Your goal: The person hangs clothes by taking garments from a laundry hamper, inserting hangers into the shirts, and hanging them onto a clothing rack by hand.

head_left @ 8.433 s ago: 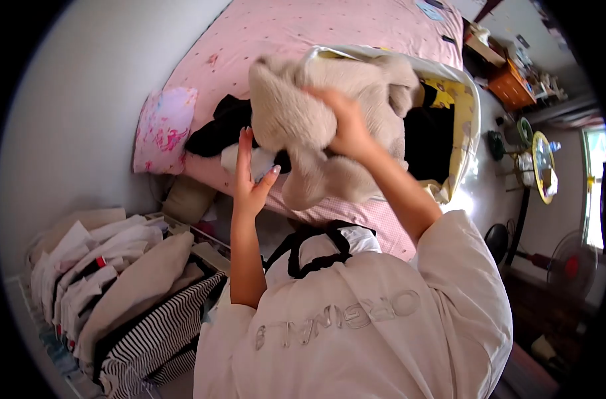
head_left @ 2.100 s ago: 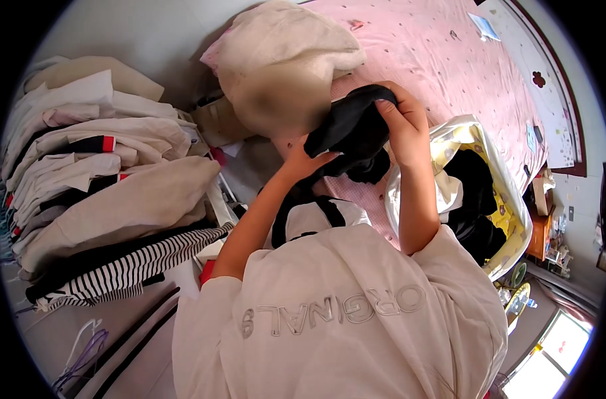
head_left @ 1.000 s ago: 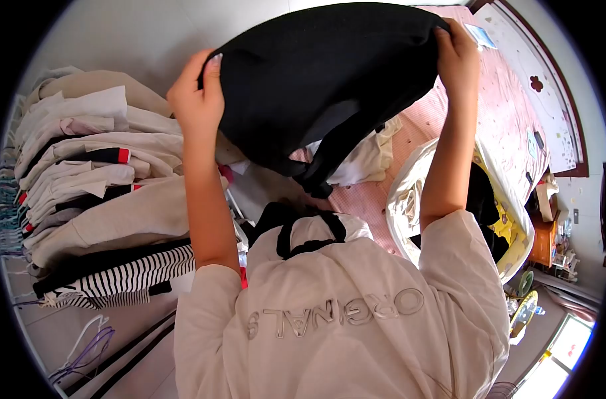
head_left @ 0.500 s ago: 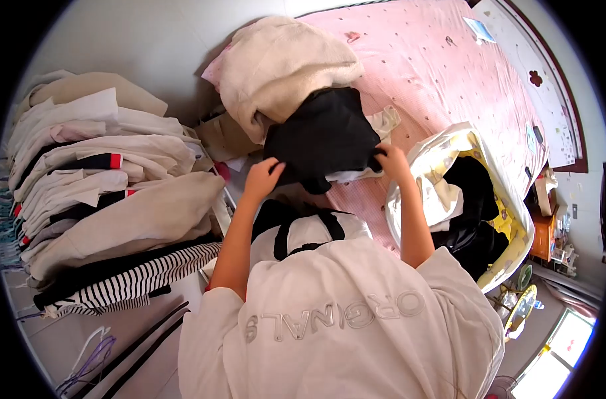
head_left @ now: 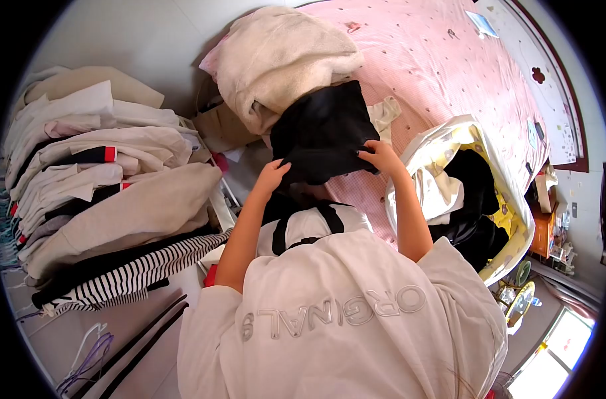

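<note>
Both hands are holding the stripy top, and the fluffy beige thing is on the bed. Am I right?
Not quite: the head view shows the left hand and right hand holding a black garment, not the striped top. The fluffy beige thing is indeed on the bed.

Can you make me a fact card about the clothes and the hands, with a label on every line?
Left hand: gripping the black garment's near left corner
Right hand: gripping its near right corner
Black garment: held spread out, next to the fluffy beige bundle
Bed cover: pink
Basket: yellow patterned lining, black and white clothes inside
Far left: a row of clothes, with a black-and-white striped garment nearest
</note>
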Tool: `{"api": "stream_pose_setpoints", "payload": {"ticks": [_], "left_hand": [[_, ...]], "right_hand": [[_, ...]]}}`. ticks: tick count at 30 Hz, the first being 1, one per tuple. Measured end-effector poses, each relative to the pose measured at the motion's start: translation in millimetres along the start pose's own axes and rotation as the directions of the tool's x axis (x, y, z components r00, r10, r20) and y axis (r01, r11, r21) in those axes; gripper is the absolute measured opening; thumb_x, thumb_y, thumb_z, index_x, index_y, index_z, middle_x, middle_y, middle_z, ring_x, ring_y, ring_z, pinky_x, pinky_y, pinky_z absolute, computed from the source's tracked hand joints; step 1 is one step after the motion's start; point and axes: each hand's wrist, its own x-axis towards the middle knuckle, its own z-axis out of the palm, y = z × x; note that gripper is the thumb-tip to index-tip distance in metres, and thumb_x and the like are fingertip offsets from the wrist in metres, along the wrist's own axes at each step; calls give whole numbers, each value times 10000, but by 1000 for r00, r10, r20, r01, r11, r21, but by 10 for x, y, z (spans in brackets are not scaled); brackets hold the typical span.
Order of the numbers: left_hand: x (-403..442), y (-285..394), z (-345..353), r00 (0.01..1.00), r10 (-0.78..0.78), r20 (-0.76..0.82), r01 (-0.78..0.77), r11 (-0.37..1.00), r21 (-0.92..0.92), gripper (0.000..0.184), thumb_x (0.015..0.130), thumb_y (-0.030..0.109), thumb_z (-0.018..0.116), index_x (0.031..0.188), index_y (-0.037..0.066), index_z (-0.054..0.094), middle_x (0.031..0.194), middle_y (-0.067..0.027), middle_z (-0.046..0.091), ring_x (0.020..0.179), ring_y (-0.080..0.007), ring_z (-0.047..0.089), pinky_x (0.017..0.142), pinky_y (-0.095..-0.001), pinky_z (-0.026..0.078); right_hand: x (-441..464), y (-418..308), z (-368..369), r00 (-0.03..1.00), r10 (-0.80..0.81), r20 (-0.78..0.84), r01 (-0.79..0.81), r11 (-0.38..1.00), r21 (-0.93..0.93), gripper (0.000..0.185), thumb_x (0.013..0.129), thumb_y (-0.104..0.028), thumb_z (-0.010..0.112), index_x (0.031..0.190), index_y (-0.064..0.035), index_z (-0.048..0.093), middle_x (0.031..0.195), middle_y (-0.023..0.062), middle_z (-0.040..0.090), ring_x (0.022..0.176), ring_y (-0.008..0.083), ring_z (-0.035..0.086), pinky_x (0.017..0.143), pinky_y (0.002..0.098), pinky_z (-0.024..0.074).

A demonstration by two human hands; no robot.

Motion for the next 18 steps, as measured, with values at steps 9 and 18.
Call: {"api": "stream_pose_setpoints", "payload": {"ticks": [9, 18], "left_hand": [[-111, -146, -31, 940, 340, -37, -316, 904, 288, 228, 842, 180, 556, 831, -47, 566, 636, 2, 503, 619, -71, 429, 583, -246, 386], [-291, -67, 45, 900, 431, -67, -385, 858, 340, 249, 835, 186, 580, 917, -49, 592, 741, -64, 618, 703, -84, 533, 658, -237, 427]], "right_hand": [[-154, 297, 151, 958, 11, -285, -112, 934, -340, 218, 707, -78, 569, 921, -36, 584, 851, 165, 619, 819, 334, 582, 725, 402, 452], [-216, 347, 378, 941, 170, -292, -281, 872, -400, 201, 706, -93, 547, 908, -80, 548, 896, 151, 608, 867, 335, 571, 745, 423, 451]]}}
